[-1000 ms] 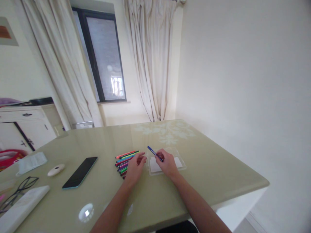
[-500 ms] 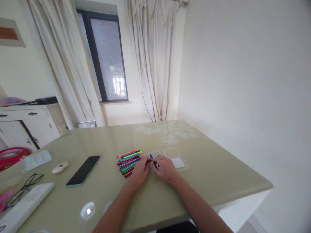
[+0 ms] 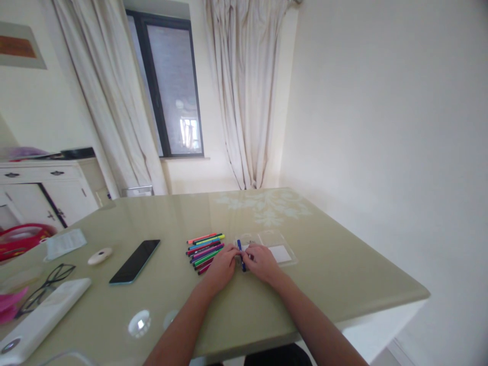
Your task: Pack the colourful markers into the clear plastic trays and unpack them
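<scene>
Pink item (image 3: 13, 305), far left of the grip, cut off by the view's edge; can't tell what it is. Red basin (image 3: 26, 243) beyond the table (image 3: 343, 249). White slab (image 3: 49, 317), glasses (image 3: 63, 273) and mask (image 3: 66, 244) well left of the grip; pale oval (image 3: 100, 256) and phone (image 3: 135, 262) closer in. All seem set aside to leave the hands elbow room.

Pens (image 3: 206, 252) just left of the grip, many colours, side by side in a loose stack, near ends partly behind the left hand (image 3: 223, 265). Laid that way, presumably, so each is easy to reach.

Left hand's fingertips meet the left side of the blue pen (image 3: 240, 245); can't tell whether they pinch or only steady it. Pen between the two hands, nearly in line with the wearer's view, over the box's left end; resting or raised, can't tell. Right hand (image 3: 263, 262) has thumb and fingers closed on it. Two-sided hold probably keeps a thin barrel from rolling.

Box (image 3: 293, 260), see-through, under and right of the grip; white card (image 3: 280, 254) inside.
</scene>
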Demonstrator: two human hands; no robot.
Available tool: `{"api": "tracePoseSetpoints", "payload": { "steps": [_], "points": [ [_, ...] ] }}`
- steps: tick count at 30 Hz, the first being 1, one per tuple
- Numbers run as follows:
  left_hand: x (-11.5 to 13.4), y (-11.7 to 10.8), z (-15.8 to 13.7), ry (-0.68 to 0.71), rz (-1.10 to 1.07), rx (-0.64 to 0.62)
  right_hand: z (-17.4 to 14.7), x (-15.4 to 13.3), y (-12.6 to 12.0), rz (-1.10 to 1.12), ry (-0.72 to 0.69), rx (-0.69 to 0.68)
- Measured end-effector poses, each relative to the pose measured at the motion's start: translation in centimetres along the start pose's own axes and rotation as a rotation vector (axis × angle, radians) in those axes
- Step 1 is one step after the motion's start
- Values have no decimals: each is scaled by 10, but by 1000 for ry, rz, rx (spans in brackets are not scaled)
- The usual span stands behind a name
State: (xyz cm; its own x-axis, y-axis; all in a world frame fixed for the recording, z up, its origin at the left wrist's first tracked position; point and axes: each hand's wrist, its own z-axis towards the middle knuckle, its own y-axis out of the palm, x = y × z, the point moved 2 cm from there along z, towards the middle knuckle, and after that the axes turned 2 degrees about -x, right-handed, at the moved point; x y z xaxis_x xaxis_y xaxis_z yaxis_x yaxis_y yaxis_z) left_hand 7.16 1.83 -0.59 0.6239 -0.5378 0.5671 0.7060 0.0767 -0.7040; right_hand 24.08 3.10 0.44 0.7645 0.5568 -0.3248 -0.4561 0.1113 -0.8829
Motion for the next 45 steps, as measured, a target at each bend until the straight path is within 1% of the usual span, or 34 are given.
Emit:
{"api": "tracePoseSetpoints", "payload": {
  "steps": [4,6,10,12,15,20,23,26,29,33,35,38,40,42,45],
  "points": [
    [-15,-15,1,-127,84,147,-1,2,-2,93,32,10],
    [-23,-25,-1,-186,113,195,-1,3,-2,160,47,30],
    [-29,-34,-7,-207,74,147,0,4,-3,240,66,57],
    [-28,-34,-9,-205,15,134,1,4,-2,252,65,64],
    [-25,-31,-7,-220,-111,170,1,4,-3,260,55,81],
    [-22,-24,3,-283,-436,266,-2,-2,-5,311,-22,140],
    [-19,-19,7,-302,-610,286,-4,-8,-4,369,-81,119],
    [-15,-15,7,-314,-717,283,-5,-11,-3,403,-110,105],
    [-13,-13,7,-320,-763,272,-6,-12,-3,413,-119,110],
    [-15,-11,5,-307,-743,251,-7,-13,-5,380,-129,123],
    [-16,-9,4,-294,-699,241,-7,-11,-8,361,-128,165],
    [-14,-6,0,-241,-523,202,-6,-2,-14,368,-46,279],
    [-9,-4,-3,-186,-382,154,-6,7,-16,329,33,318],
    [-2,-3,-6,-123,-280,95,-5,13,-16,238,84,281],
    [8,-2,-8,-44,-181,14,-5,12,-11,109,122,171]
  ]
}}
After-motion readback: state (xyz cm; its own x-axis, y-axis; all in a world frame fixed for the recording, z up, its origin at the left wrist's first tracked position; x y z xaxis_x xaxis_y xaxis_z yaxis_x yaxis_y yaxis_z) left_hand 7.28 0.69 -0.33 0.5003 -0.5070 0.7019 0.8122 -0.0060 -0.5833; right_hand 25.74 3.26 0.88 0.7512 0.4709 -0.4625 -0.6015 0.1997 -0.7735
